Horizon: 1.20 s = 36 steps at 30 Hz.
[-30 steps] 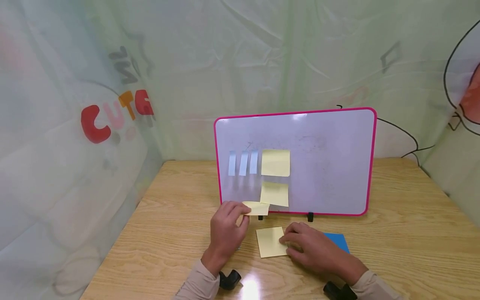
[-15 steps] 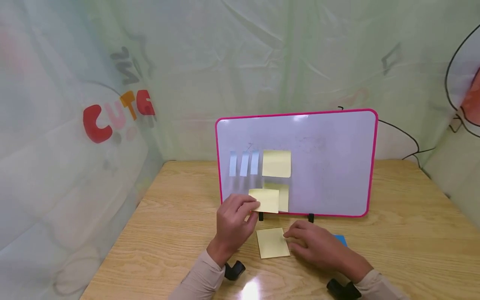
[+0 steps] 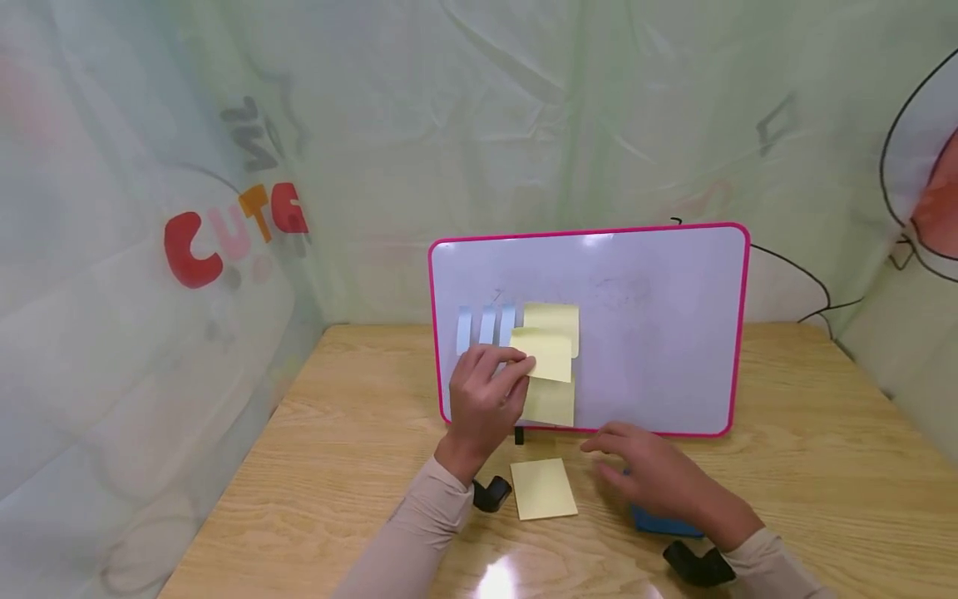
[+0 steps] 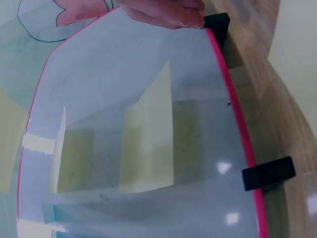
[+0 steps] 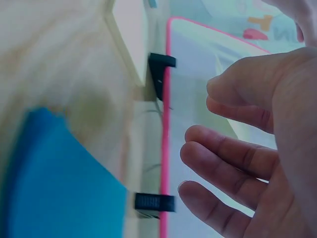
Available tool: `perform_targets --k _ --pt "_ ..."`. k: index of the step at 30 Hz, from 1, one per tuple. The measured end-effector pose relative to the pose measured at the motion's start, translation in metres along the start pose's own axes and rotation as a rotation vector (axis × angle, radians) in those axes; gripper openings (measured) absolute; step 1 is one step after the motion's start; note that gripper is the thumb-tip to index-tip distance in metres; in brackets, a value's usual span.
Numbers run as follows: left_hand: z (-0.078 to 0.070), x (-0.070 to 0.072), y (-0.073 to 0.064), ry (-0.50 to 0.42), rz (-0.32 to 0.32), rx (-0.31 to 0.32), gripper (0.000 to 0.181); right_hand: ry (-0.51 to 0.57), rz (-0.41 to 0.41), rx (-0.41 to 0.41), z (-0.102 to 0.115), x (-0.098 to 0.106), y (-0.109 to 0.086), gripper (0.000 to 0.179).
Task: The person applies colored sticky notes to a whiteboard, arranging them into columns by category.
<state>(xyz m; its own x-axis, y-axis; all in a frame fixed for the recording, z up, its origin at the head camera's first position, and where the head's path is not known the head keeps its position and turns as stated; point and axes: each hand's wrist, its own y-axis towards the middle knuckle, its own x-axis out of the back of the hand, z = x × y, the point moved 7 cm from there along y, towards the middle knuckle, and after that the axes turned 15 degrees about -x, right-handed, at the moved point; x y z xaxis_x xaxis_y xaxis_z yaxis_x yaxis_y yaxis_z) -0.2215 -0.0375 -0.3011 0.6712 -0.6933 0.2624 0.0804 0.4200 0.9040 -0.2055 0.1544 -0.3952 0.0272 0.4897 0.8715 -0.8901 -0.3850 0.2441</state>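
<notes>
My left hand [image 3: 490,403] pinches a yellow sticky note [image 3: 545,356] between thumb and fingers, in front of the whiteboard [image 3: 659,333]. This note partly covers two stuck ones: an upper sticky note [image 3: 550,314] and a lower sticky note [image 3: 550,405]. Both curl away from the board in the left wrist view. My right hand [image 3: 666,474] hangs with loosely bent, spread fingers and holds nothing, as the right wrist view shows. Below it lies a blue block of paper [image 3: 666,524], partly hidden. Between the hands, a yellow sticky note pad [image 3: 544,489] lies on the table.
Several narrow light-blue strips [image 3: 487,324] hang on the board's left side. The pink-framed board stands on black feet [image 5: 155,202] upon the wooden table [image 3: 314,466]. A printed curtain [image 3: 449,150] hangs behind. Black wrist mounts [image 3: 699,564] sit at both wrists.
My left hand has lifted the sticky note from the board's lower edge up and rightward, to overlap the upper note. My right hand has left the yellow pad, moving slightly right.
</notes>
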Motion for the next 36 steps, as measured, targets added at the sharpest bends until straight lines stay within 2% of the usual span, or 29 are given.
perform_targets --k 4,8,17,24,28,36 --pt "0.003 -0.006 0.008 0.052 0.001 -0.012 0.006 0.016 0.023 -0.068 -0.006 0.011 0.008 0.020" --pt "0.009 -0.012 0.015 0.099 0.004 -0.004 0.008 0.016 0.002 -0.079 -0.009 0.025 0.017 0.020" --pt "0.020 -0.033 0.022 0.140 0.034 0.077 0.010 -0.002 -0.028 -0.112 -0.013 0.053 0.033 0.024" --pt "0.026 -0.042 0.024 0.158 0.012 0.124 0.011 0.026 -0.078 -0.090 -0.007 0.067 0.046 0.025" --pt "0.029 -0.048 0.026 0.149 0.011 0.144 0.011 0.025 -0.095 -0.108 -0.005 0.077 0.056 0.026" --pt "0.032 -0.056 0.027 0.166 -0.010 0.139 0.011 0.019 -0.194 -0.094 0.000 0.099 0.076 0.029"
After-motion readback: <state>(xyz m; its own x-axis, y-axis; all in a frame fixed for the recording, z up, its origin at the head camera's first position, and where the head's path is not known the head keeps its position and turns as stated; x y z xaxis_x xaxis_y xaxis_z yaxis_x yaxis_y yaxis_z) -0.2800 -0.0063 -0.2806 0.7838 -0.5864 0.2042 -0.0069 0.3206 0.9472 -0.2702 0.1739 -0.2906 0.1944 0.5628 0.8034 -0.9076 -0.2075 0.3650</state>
